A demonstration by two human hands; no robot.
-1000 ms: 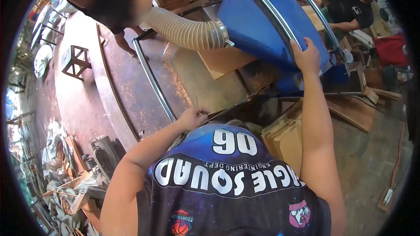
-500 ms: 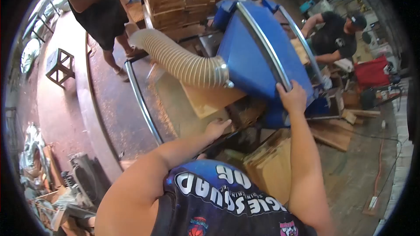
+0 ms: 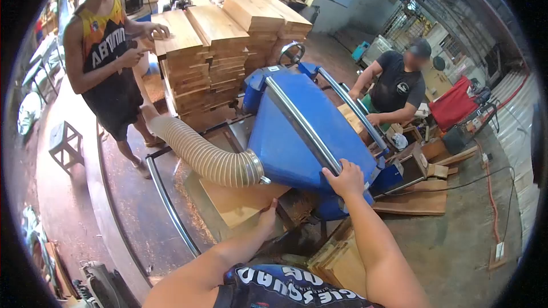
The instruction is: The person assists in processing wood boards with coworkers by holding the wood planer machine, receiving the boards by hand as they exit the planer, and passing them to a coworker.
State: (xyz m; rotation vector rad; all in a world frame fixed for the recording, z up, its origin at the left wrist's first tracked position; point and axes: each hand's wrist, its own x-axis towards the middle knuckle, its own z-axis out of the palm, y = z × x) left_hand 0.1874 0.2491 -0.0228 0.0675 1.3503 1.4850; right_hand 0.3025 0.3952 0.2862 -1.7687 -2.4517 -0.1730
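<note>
A large blue machine (image 3: pixel 302 125) with chrome bars stands in front of me. My right hand (image 3: pixel 346 179) is closed over the near end of its long chrome bar (image 3: pixel 302 125). My left hand (image 3: pixel 266 218) is at the near edge of a flat wooden board (image 3: pixel 237 201), thumb along the edge; its other fingers are mostly hidden. The board lies on the machine's metal bed, beneath a ribbed, translucent hose (image 3: pixel 208 157) clamped to the blue housing.
Tall stacks of planks (image 3: pixel 211 45) stand behind the machine. One person (image 3: pixel 103 51) stands left by the stacks; another person (image 3: pixel 397 80) is at the machine's far right side. A stool (image 3: pixel 65 142), boards (image 3: pixel 337 256) below me and a cable (image 3: pixel 451 191) are around.
My view has tilted up, showing more of the plank stacks and both people. My left hand has moved to the board's near edge. My right hand stays on the chrome bar.
</note>
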